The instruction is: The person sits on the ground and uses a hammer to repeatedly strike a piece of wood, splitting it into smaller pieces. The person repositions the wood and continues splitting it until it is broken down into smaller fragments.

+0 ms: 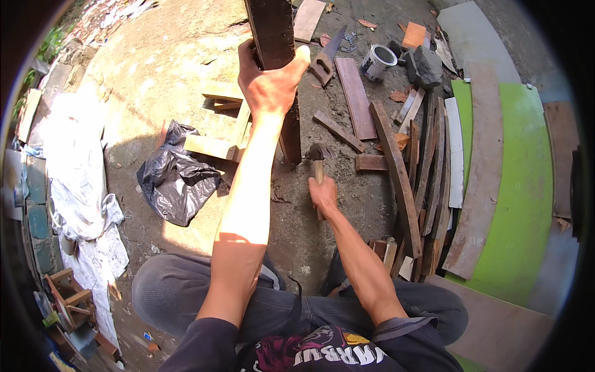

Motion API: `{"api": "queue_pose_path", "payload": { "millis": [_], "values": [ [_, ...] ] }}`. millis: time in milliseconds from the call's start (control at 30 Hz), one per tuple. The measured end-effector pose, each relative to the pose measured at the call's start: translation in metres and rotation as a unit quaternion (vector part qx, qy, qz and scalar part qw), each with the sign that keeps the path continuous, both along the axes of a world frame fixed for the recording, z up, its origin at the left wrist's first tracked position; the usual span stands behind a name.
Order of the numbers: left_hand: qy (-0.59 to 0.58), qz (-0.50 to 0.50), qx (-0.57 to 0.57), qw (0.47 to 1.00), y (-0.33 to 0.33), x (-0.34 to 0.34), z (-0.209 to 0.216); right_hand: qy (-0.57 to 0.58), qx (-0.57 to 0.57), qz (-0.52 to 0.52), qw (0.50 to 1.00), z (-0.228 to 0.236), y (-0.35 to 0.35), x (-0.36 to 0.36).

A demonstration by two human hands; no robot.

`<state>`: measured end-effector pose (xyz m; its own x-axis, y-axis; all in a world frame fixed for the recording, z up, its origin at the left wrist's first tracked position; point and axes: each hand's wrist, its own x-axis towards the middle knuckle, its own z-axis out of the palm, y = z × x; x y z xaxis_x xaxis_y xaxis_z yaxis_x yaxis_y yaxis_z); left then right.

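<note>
Stretched out ahead, my left hand (271, 79) is wrapped round a dark wooden plank (273, 28) that stands roughly upright, its lower end near the ground. My right hand (323, 195) grips the wooden handle of a claw hammer (319, 162). The hammer's head is close to the plank's lower end, on its right side; I cannot tell whether they touch. Left of my left forearm lie pale wooden pieces (209, 146) joined in a frame, partly hidden by the arm. A crumpled black plastic bag (176, 180) rests against them.
To the right lie several wooden strips (396, 170), a green board (524, 180) and a long brown plank (480, 180). Farther off are a handsaw (327, 57), an open can (378, 62) and a grey rock (424, 66). White cloth (77, 167) covers ground at the left.
</note>
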<state>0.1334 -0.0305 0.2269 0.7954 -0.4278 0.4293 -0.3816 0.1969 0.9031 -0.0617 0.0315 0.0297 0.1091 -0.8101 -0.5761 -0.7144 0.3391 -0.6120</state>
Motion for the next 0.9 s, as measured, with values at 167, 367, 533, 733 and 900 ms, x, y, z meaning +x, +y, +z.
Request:
{"api": "queue_pose_path", "payload": {
  "millis": [167, 367, 533, 733, 900],
  "values": [
    [0.02, -0.02, -0.022, 0.999, -0.003, 0.0, -0.003, -0.086, -0.182, 0.001, 0.979, 0.017, 0.0, -0.013],
    [-0.021, 0.034, -0.053, 0.998, -0.022, 0.022, -0.021, -0.247, -0.29, -0.019, 0.924, 0.049, -0.003, 0.003],
    [-0.033, 0.036, -0.051, 0.998, -0.027, 0.023, -0.02, 0.0, -0.044, 0.057, 0.997, -0.01, 0.017, -0.012],
    [-0.013, -0.004, -0.016, 1.0, -0.02, 0.029, -0.018, -0.029, -0.115, 0.01, 0.993, -0.011, 0.029, -0.022],
    [-0.011, 0.033, -0.058, 0.998, -0.015, 0.022, -0.014, -0.145, -0.227, -0.019, 0.963, 0.063, -0.018, 0.008]
  ]
}}
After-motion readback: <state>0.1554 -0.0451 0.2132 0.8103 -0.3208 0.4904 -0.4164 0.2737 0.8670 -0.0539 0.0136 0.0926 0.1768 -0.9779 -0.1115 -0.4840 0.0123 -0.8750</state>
